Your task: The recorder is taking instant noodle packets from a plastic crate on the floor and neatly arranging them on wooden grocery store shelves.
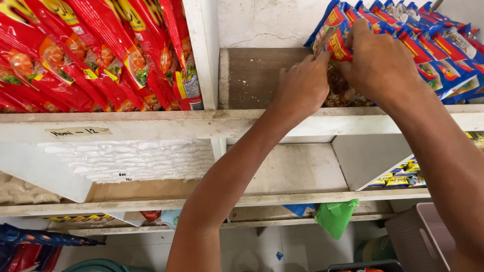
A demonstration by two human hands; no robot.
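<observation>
While the left hand [301,88] steadies its lower edge, the right hand [378,63] is clamped on the end noodle packet [337,43], squaring it upright against the blue-red row [433,45] on the shelf [252,75].

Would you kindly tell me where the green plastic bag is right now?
In the head view, the green plastic bag hangs at the lower right, under the lowest shelf board, left of a grey basket.

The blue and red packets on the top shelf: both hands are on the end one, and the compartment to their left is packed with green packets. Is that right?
Not quite. The head view shows red packets in that left compartment, not green. The rest holds: the left hand and right hand both grip the end packet of the blue and red row on the top shelf.
</observation>
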